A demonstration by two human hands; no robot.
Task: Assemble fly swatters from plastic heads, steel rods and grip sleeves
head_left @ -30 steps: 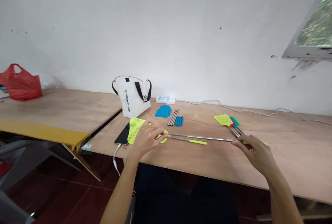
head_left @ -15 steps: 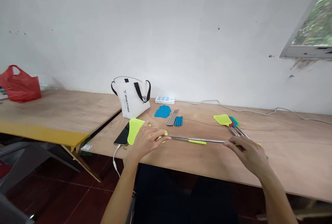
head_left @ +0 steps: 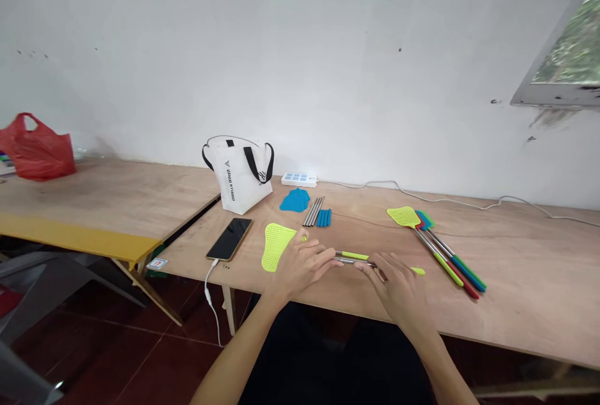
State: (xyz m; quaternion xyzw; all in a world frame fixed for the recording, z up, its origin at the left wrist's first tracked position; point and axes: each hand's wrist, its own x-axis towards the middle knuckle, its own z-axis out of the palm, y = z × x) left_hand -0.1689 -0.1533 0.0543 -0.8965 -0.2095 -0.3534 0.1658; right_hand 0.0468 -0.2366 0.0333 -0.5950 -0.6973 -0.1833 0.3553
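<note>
A yellow-green fly swatter with a metal rod (head_left: 349, 260) is held level across the table's front between my two hands. My left hand (head_left: 304, 264) is closed around it near its perforated head (head_left: 276, 245), which sticks out to the left. My right hand (head_left: 394, 280) grips the rod farther right, and a yellow-green handle end (head_left: 419, 270) shows beyond its fingers. Just behind the rod lies another yellow-green grip (head_left: 354, 255), partly covered by my right hand. Several finished-looking fly swatters (head_left: 440, 249) in yellow-green, red, blue and green lie together at the right.
Blue swatter heads (head_left: 295, 200), metal tubes (head_left: 313, 212) and blue grips (head_left: 324, 217) lie behind my hands. A phone (head_left: 229, 239) on a white cable lies at left, near a white bag (head_left: 241, 174). A power strip (head_left: 299, 179) stands by the wall; a red bag (head_left: 40, 149) sits farther left.
My hands have come much closer together, and the length of rod between them is shorter. The swatter head has moved right, off the phone. My right hand has left the swatter pile's handles uncovered.
</note>
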